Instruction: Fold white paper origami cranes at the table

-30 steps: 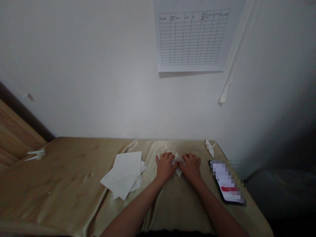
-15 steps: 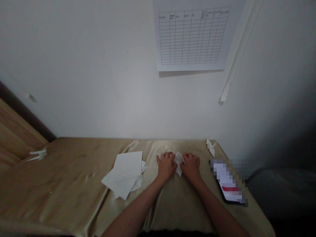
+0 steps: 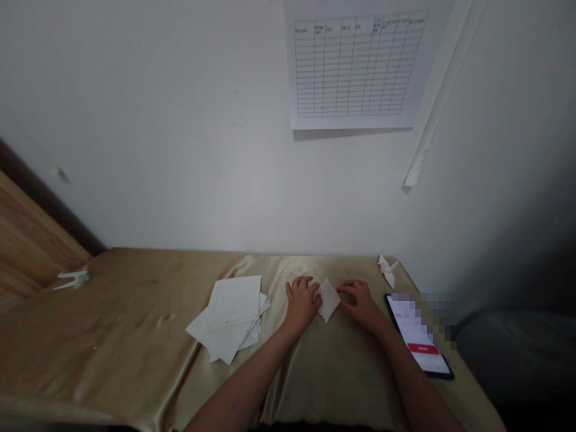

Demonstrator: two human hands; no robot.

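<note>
A small white folded paper (image 3: 329,301), diamond-shaped, lies on the cloth between my two hands. My left hand (image 3: 302,303) grips its left side, with the thumb on the paper's edge and the other fingers curled beyond it. At the right corner, the thumb and forefinger of my right hand (image 3: 360,302) close on the paper's tip; its other fingers are bent above. To the left of my left hand rests a loose stack of white paper sheets (image 3: 234,306), one with a dashed line of marks across it.
A gold satin cloth (image 3: 135,324) covers the table. On the right lie a phone (image 3: 418,339) with a lit screen, partly blurred, and a folded paper figure (image 3: 387,271). Another white folded piece (image 3: 72,278) is at the far left. A printed table sheet (image 3: 355,72) hangs on the wall.
My right hand has shifted right and its thumb has come off the paper's middle to the right corner, so more of the folded paper shows. My left hand stays almost in place.
</note>
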